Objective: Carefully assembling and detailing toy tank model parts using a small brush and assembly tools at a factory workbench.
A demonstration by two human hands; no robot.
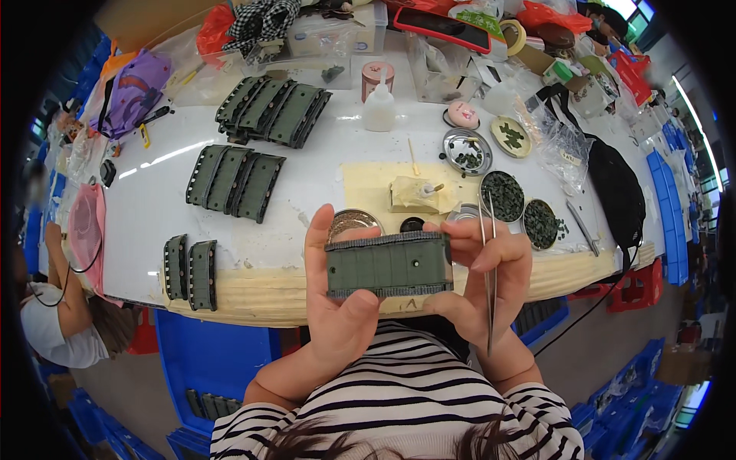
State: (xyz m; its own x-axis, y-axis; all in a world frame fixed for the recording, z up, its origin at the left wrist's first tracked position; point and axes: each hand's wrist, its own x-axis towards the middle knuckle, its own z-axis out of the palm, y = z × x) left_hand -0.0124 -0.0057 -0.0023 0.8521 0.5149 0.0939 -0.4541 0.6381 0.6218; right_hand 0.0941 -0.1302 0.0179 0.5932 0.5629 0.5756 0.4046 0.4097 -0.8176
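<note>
green model hull (pixel 379 267) is grasped between left hand (pixel 333 322) and right hand (pixel 512 268), which also grips tweezers (pixel 491 318); white bottle (pixel 379 111) stands beyond hull.

Olive-green box-shaped piece (pixel 379 264) edged in dark grey, with silver tweezers (pixel 491 287) to its right. On the left, more olive-green pieces (pixel 268 107) trimmed in black. The tabletop (pixel 307 172) is white, its near rim (pixel 257 287) pale cream-yellow. Right: dark green bits (pixel 504 195) and a black bag (pixel 616 192). Far left: a purple bag (pixel 142 88) and black-and-white checked cloth (pixel 264 21). Near: a white shirt (pixel 399 399) with black stripes and a blue tray (pixel 218 345).
</note>
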